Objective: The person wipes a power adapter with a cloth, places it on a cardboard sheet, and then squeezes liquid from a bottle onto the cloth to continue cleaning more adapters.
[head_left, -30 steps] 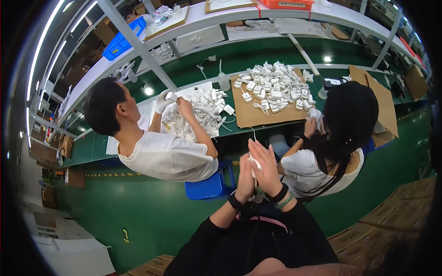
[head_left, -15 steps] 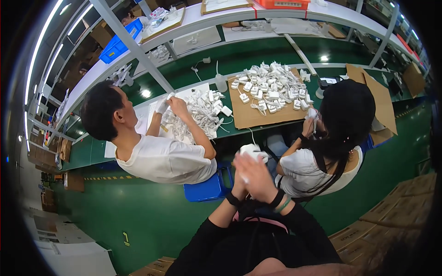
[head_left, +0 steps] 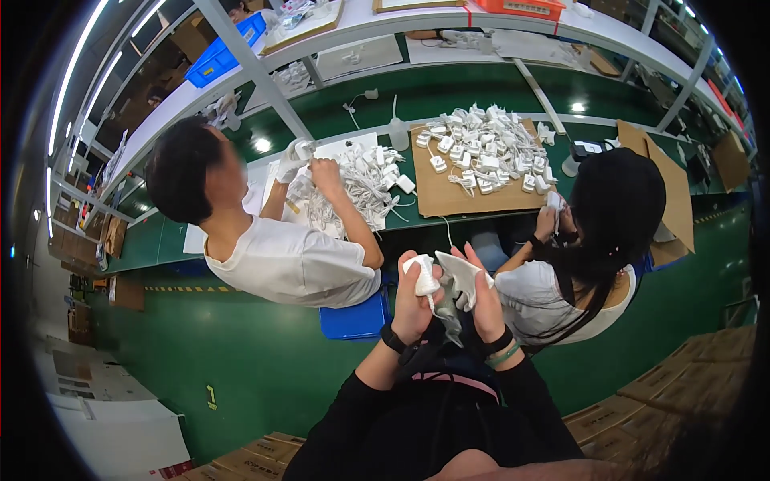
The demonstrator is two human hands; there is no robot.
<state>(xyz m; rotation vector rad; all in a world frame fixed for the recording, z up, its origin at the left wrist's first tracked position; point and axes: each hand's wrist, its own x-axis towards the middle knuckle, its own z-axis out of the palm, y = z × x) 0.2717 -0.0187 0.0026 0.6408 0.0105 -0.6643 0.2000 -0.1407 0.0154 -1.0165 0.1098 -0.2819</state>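
In front of my body, my left hand [head_left: 411,311] grips a white power adapter [head_left: 424,278], its cable hanging down past my fingers. A white cloth [head_left: 463,282] lies against the palm and fingers of my right hand [head_left: 488,311], held between thumb and fingers. The cloth's lower end dangles between my wrists. A small gap separates the two hands, so cloth and adapter are apart. Beyond my hands, many similar white adapters [head_left: 489,152] are heaped on a cardboard sheet [head_left: 434,196] on the green bench.
A person in a white shirt [head_left: 293,260] sits at the left, handling a white piece beside a pile of white cables [head_left: 353,196]. Another person [head_left: 613,216] sits close at the right. A blue stool [head_left: 353,321], a squeeze bottle [head_left: 399,132] and stacked cartons [head_left: 682,385] stand around.
My hands were pressed together over the white things; now they have parted, the adapter staying in the left and the cloth in the right. The left co-worker has raised a white piece.
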